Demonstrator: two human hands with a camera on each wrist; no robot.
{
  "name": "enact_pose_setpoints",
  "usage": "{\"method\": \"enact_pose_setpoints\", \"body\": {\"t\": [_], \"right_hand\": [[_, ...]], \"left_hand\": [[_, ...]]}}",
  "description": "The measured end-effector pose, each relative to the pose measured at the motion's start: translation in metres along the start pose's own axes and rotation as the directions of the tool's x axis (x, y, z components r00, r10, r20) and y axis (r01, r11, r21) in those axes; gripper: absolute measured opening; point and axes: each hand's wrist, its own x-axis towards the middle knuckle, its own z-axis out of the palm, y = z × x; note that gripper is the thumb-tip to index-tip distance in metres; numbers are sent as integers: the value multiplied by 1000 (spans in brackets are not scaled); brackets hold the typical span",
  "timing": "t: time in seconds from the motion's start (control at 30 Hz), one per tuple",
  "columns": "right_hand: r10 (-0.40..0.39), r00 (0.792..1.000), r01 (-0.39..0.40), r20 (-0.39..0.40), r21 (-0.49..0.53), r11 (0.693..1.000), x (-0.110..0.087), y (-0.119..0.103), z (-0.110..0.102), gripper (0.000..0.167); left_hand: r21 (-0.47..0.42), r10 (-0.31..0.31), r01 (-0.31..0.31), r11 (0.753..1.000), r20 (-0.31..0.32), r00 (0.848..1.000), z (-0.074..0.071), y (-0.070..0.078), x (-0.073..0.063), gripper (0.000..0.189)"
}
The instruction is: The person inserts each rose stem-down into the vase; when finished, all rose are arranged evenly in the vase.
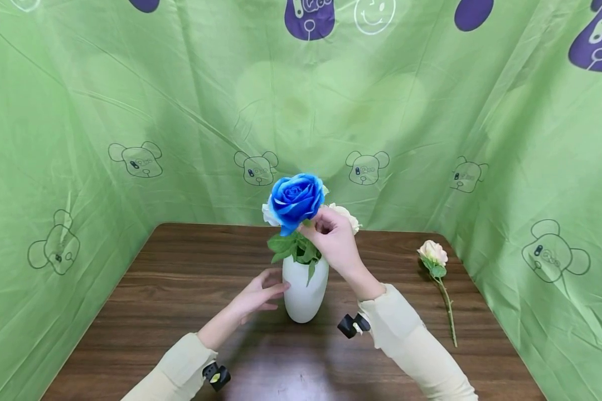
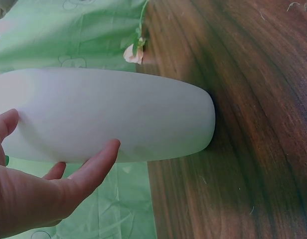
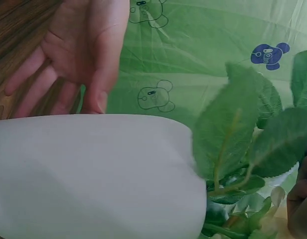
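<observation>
Pinching rose [image 1: 297,196]; spread left hand [image 1: 257,293] touches vase [image 1: 306,295].

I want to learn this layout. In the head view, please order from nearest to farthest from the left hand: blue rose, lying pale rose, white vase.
1. White vase: beside the left hand.
2. Blue rose: above the vase, at the right hand.
3. Lying pale rose: right side of the table.

A blue rose [image 1: 297,197] above a white vase [image 1: 305,292]
The right hand [image 1: 337,239] has its grip just under the rose's head, while the left hand [image 1: 255,295] touches the upright vase's left side. Paler blooms [image 1: 350,218] show behind. A pink rose [image 1: 433,253] lies on the worktop [image 1: 190,278] at right; printed green cloth [image 1: 205,83] hangs behind and on both sides.
</observation>
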Motion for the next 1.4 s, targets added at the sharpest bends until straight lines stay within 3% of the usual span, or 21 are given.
{"method": "enact_pose_setpoints", "body": {"t": [0.23, 0.77, 1.0, 1.13, 1.27, 1.4], "right_hand": [[1, 1000, 1, 15, -118, 993, -1, -7, 2, 18], [125, 990, -102, 63, -282, 954, -23, 10, 1, 11], [135, 988, -111, 68, -279, 954, -29, 15, 2, 9], [126, 989, -103, 72, -263, 959, -30, 17, 1, 17], [140, 988, -123, 67, -213, 969, -32, 20, -2, 27], [157, 985, -148, 66, -126, 981, -36, 23, -8, 22]], "left_hand": [[-16, 0, 0, 1000, 2, 1000, 1, 1, 1, 62], [7, 8, -8, 1000, 0, 1000, 0, 2, 1, 61], [19, 0, 0, 1000, -1, 1000, 0, 1, 1, 64], [22, 5, -5, 1000, 5, 1000, -1, 0, 1, 65], [26, 18, -18, 999, 11, 1000, -1, -1, 1, 65], [22, 21, -21, 1000, 15, 1000, -1, -1, 1, 66]]}}
